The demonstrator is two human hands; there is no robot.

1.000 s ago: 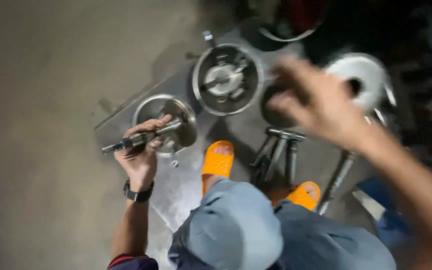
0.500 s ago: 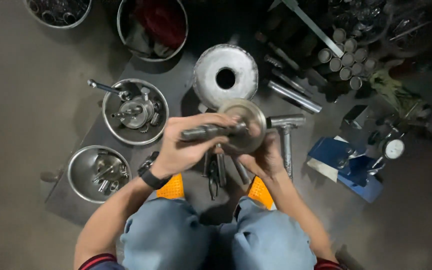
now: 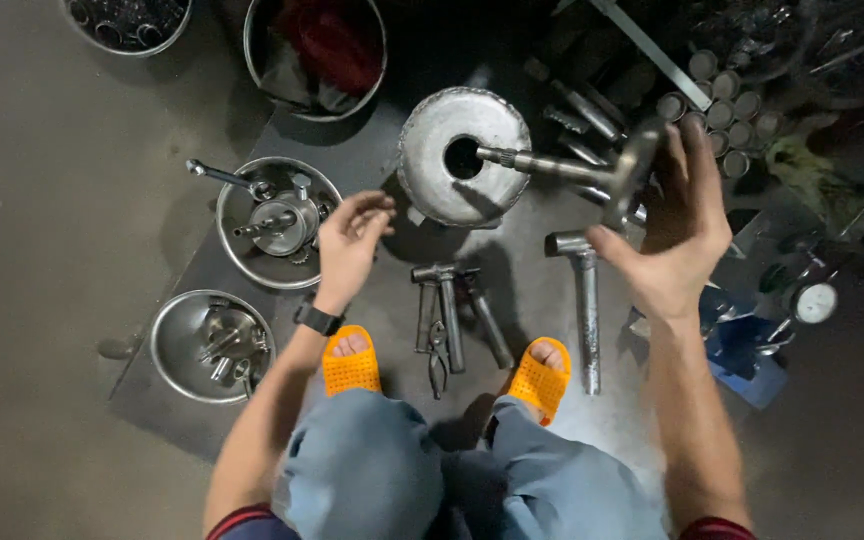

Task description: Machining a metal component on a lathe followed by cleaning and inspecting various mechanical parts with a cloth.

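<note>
1. The right hand [image 3: 674,232] holds a metal shaft with a flat disc on one end [image 3: 592,172]. The fingers are spread wide around the disc end, which rests against them and the palm.
2. The thin end of the shaft sticks out away from the grip, toward the hole in the big round metal dome [image 3: 463,155]. The tip sits right at the edge of that hole.
3. To do this well, keep the shaft lined up with the hole, not tipped sideways. This is my guess from how it points.
4. The spread fingers look like a loose hold, so wrapping them closer would keep the heavy part from slipping.
5. The left hand [image 3: 348,243] holds nothing. Its fingers curl a little, and it hangs beside the dome, across from the grip. It could steady the dome.
6. Below the grip lie a hammer [image 3: 582,290] and some other tools [image 3: 449,320] on the floor, near the orange sandals [image 3: 350,362]. Keep toes away if the shaft drops.
</note>
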